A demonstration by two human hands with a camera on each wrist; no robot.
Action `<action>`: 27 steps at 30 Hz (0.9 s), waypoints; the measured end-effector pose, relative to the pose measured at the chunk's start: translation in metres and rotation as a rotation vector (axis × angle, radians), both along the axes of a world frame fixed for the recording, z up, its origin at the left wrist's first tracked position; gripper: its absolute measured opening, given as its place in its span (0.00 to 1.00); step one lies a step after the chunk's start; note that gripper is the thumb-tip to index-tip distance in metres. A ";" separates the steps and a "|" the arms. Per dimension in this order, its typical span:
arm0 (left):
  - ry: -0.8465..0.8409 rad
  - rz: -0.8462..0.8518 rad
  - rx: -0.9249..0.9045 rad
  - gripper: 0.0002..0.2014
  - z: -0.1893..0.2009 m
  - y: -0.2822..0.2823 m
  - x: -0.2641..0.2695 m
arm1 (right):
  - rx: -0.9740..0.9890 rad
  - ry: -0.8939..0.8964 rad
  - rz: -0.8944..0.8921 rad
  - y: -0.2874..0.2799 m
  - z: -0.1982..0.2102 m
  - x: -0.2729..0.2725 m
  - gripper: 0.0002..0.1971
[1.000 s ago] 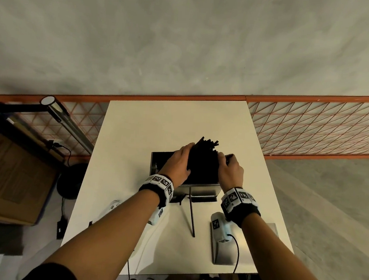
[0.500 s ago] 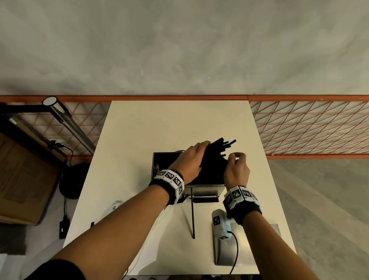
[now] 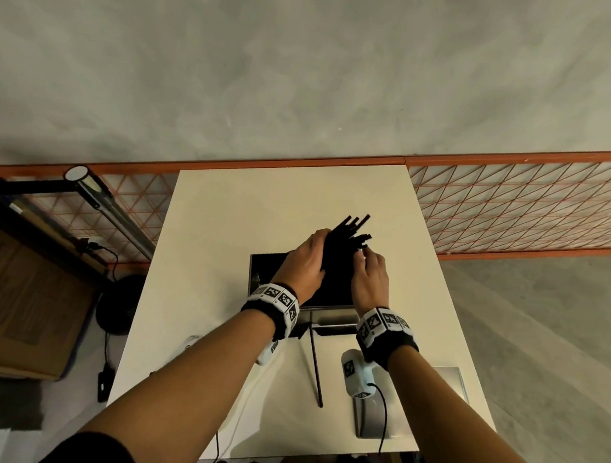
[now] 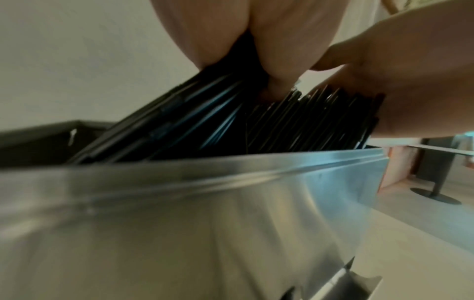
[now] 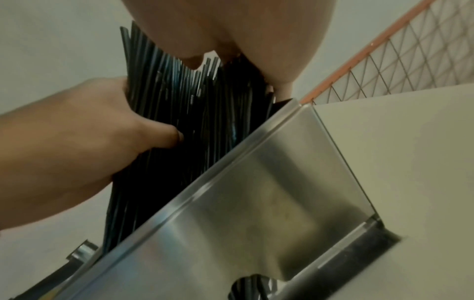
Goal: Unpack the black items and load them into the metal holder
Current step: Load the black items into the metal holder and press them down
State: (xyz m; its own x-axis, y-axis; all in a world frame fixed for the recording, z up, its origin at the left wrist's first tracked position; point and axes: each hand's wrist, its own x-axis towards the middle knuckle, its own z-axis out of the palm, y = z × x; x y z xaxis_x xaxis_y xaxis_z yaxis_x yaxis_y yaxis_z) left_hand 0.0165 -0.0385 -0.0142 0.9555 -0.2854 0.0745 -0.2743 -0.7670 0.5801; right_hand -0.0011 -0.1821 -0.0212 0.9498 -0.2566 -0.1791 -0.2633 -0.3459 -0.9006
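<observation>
A thick bundle of black straws (image 3: pixel 345 247) stands tilted in the open metal holder (image 3: pixel 330 309), its tips fanning out toward the far right. My left hand (image 3: pixel 304 264) grips the bundle from the left, thumb across its near face (image 5: pixel 164 134). On the other side, my right hand (image 3: pixel 370 277) holds the bundle, its fingers curled round the upper ends. The left wrist view shows the straws (image 4: pixel 295 130) rising above the holder's shiny front wall (image 4: pixel 205 213). One loose black straw (image 3: pixel 316 365) lies on the table in front of the holder.
The holder sits mid-table on a cream table (image 3: pixel 222 231). A flat metal plate (image 3: pixel 449 382) lies at the near right under my right forearm. An orange wire-mesh fence (image 3: pixel 520 209) runs behind the table. A cardboard box (image 3: pixel 12 309) stands on the floor at left.
Both hands have shifted slightly away and to the right with the bundle. The straws now lean further right and their tips fan out more.
</observation>
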 end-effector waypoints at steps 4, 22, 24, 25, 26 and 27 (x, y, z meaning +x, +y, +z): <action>-0.031 -0.030 -0.001 0.32 0.009 -0.008 0.002 | 0.072 -0.053 -0.074 -0.004 0.000 0.001 0.19; -0.286 -0.196 0.106 0.35 0.007 -0.021 -0.002 | 0.562 -0.302 -0.347 -0.016 0.044 0.007 0.24; -0.300 -0.188 0.093 0.35 0.014 -0.024 0.000 | 0.609 -0.330 -0.369 -0.019 0.052 0.010 0.24; -0.302 -0.179 0.095 0.34 0.016 -0.026 0.002 | 0.620 -0.347 -0.380 -0.020 0.055 0.012 0.24; -0.300 -0.167 0.104 0.34 0.017 -0.026 0.003 | 0.627 -0.364 -0.388 -0.022 0.056 0.014 0.24; -0.287 -0.155 0.118 0.33 0.017 -0.026 0.004 | 0.628 -0.372 -0.391 -0.022 0.057 0.016 0.25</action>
State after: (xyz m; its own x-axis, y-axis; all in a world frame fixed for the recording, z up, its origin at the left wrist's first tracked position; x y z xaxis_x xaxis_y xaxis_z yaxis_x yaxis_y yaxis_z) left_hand 0.0206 -0.0647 0.0030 0.8448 -0.4484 0.2920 -0.5322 -0.7607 0.3717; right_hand 0.0148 -0.2042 0.0356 0.8384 -0.5376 -0.0905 0.0935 0.3053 -0.9477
